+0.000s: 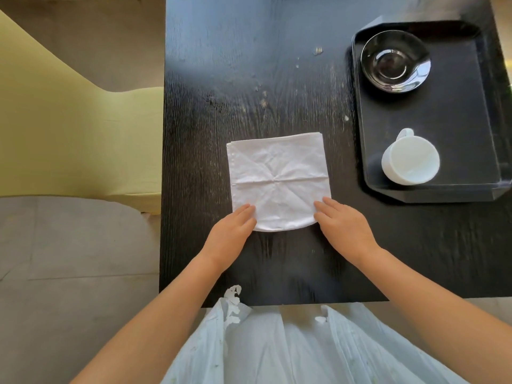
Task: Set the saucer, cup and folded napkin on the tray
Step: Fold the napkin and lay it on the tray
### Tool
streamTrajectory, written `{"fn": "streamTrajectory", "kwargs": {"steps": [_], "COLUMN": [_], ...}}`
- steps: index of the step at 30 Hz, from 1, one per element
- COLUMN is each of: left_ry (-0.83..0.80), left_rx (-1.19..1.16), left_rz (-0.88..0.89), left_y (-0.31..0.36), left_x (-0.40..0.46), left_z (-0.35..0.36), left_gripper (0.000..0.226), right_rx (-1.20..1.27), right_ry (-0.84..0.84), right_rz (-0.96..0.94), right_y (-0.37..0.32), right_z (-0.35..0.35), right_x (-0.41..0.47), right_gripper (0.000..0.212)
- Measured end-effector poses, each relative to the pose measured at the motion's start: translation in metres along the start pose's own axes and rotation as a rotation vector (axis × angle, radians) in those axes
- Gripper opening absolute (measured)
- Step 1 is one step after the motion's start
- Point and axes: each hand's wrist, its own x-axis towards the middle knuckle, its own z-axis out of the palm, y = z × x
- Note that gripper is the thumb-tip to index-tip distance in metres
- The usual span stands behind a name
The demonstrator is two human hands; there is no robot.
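table [277,79]: dark wood-grain top, pale crumbs and specks scattered across its middle toward the far edge.
tray [432,195]: black, rectangular with cut corners, raised rim; sits at the table's far right corner, its right side running along the table's right edge.
saucer [395,61]: dark and glossy, on the tray, in the tray's far left corner. Nothing on it.
cup [410,159]: white, handle pointing toward the far edge; stands on the tray near the tray's near edge, well apart from the saucer. Not on the saucer.
napkin [278,178]: white cloth, creased, folded roughly square with layered edges showing along its far side; lies flat on the table's middle, left of the tray and not touching it. Near edge looks rounded, lifted or curled between the two hands.
left hand [231,231]: palm down on the napkin's near left corner, fingers [246,210] extended and laid over the cloth. Thumb hidden under the hand, so cannot tell whether it pinches the corner or only presses it.
right hand [342,224]: palm down on the napkin's near right corner, fingers stretched forward across the cloth edge. Same issue: pinch or flat press, cannot tell.
forearms: both bare, coming in from the table's near edge.
clothing [277,350]: pale blue pleated fabric at the near edge, below the arms.
chair [69,120]: pale yellow, off the table's left edge.
floor [55,286]: grey, beyond the left edge.
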Motion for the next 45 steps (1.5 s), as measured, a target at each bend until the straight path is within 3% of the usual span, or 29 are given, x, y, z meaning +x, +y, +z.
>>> {"fn": "streamTrajectory", "kwargs": {"steps": [3,6,9,12,17,25,30,34,37,39,45], "left_ry": [-0.082,-0.147,-0.128,-0.001,0.291,0.355,0.353,0.463,0.349,0.242,0.087], "left_rx": [-0.076,-0.165,-0.357,-0.5,-0.486,-0.36,-0.371,-0.168,0.053,0.07,0.144], "left_rz": [-0.021,-0.054,-0.171,-0.259,-0.303,-0.272,-0.357,-0.388,-0.136,0.005,-0.038], "left_y": [-0.005,-0.017,-0.028,-0.031,-0.033,-0.048,-0.052,-0.03,0.001,0.012,-0.004], "left_x": [-0.001,0.001,0.014,0.03,0.063,0.114,0.117,0.109,0.096,0.093,0.106], "left_z": [-0.007,-0.021,-0.046,-0.067,-0.069,-0.043,-0.025,-0.018,0.003,0.024,0.034], "left_gripper": [0.037,0.022,0.027,0.026,0.021,0.013,0.014,0.05,0.064,0.065,0.057], "right_rx": [0.124,0.248,0.541,0.615,0.569,0.525,0.492,0.193,0.058,0.067,0.054], "right_ry": [-0.011,-0.113,-0.239,-0.052,0.225,0.262,0.262,0.347,0.217,0.139,0.027], "right_rz": [0.036,0.141,0.277,0.333,0.413,0.539,0.649,0.552,0.348,0.281,0.25], "right_y": [-0.002,0.001,0.011,0.017,0.03,0.043,0.036,0.015,-0.01,-0.02,-0.014], "right_z": [-0.007,-0.025,-0.048,-0.06,-0.056,-0.016,-0.015,-0.006,0.007,0.017,0.033], "right_x": [-0.002,0.001,0.009,0.023,0.063,0.094,0.104,0.092,0.08,0.082,0.098], "right_gripper": [0.018,0.006,0.02,0.015,0.01,0.01,0.012,0.044,0.058,0.059,0.06]}}
